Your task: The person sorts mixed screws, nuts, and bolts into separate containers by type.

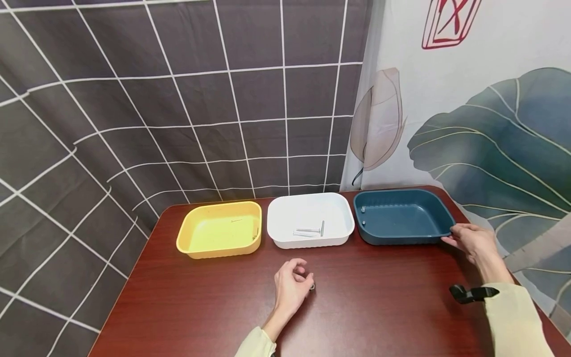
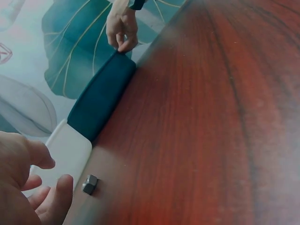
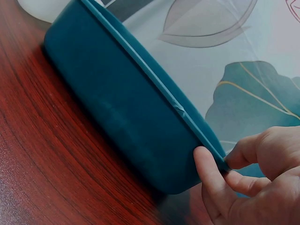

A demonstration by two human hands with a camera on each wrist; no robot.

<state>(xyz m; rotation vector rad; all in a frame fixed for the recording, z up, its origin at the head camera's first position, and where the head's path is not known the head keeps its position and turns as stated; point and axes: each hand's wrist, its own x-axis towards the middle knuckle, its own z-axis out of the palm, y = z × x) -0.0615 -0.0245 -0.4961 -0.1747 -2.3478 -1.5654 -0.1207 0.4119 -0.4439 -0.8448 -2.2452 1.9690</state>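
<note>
My right hand [image 1: 476, 244] pinches the rim of the dark blue tray [image 3: 122, 103] at its near right corner, with thumb and fingers on either side of the wall. Two small metal pieces that look like nuts [image 1: 363, 209] lie at the left end inside this tray. My left hand [image 1: 291, 285] hovers over the table in front of the white tray [image 1: 308, 244], its fingers loosely bent and holding nothing. Beside its fingertips a metal nut [image 2: 90, 184] sits on the tabletop, apart from them; the thumb partly hides it in the head view.
Several long bolts [image 1: 309, 230] lie in the white tray. Left of it stands a yellow tray [image 1: 218, 252] with a few small, thin metal pieces. All three trays line the back of the red-brown table [image 1: 374, 297], before a grey checked cloth [image 1: 258, 99] and a leaf-patterned curtain [image 1: 499, 148].
</note>
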